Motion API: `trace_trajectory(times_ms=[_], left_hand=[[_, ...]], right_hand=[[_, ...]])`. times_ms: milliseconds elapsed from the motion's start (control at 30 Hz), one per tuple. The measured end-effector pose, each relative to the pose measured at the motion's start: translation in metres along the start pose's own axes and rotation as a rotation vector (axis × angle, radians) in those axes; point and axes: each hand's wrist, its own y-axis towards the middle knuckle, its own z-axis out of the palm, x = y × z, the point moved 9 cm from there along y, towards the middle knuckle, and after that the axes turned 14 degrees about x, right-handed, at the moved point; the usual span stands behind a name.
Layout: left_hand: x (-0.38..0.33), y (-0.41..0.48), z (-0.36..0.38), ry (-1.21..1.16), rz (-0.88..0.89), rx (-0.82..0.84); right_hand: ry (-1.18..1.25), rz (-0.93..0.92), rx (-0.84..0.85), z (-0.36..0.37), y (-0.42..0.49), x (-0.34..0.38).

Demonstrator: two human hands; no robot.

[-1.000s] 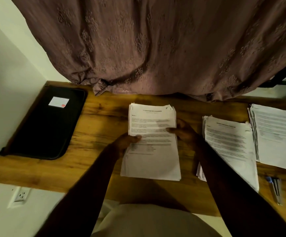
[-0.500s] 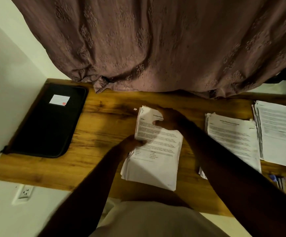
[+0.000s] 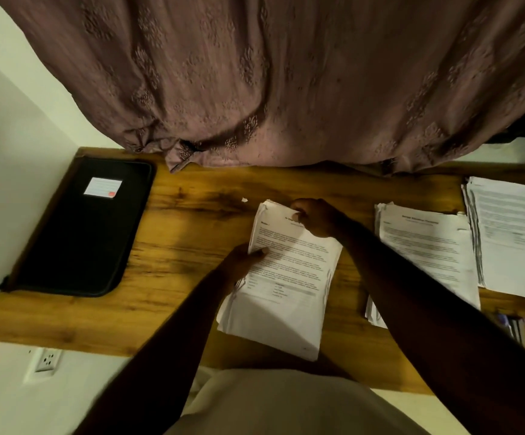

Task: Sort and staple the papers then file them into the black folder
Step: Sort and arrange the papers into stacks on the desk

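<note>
A stack of printed papers (image 3: 289,284) lies tilted in the middle of the wooden desk (image 3: 176,246). My left hand (image 3: 242,262) grips its left edge, thumb on the top sheet. My right hand (image 3: 316,216) pinches the stack's top edge. A closed black zip folder (image 3: 76,233) with a white label lies at the far left of the desk. Two more paper stacks sit to the right, a middle one (image 3: 427,246) and a far right one (image 3: 518,233). A stapler (image 3: 513,328) shows partly at the right front edge.
A brown patterned curtain (image 3: 270,80) hangs over the back of the desk. A small paper scrap (image 3: 244,200) lies behind the middle stack. White wall stands at the left, with a power socket (image 3: 47,361) below the desk.
The middle stack has been turned clockwise and now lies tilted. My right hand moved from the stack's right side up to its top edge. My left hand stays on the left edge.
</note>
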Motion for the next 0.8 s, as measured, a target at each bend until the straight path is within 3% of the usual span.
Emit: trace_trajectory(times_ms=[167,400,633,800], left_hand=[[-0.013,0.008,-0.002,0.140,0.032,-0.047],[-0.015,0.017,0.005,0.163,0.036,-0.065],[-0.006,0.024,0.027,0.134,0.012,0.050],[0.003,0.029,0.045,0.135,0.004,0.049]], right_hand=[[0.151,0.054,-0.074,-0.002,-0.013,-0.017],[0.129,0.198,-0.549,-0.021,-0.087,-0.069],[0.345,0.410,-0.677,0.009,-0.163,-0.121],[0.325,0.580,-0.732,0.034,-0.214,-0.145]])
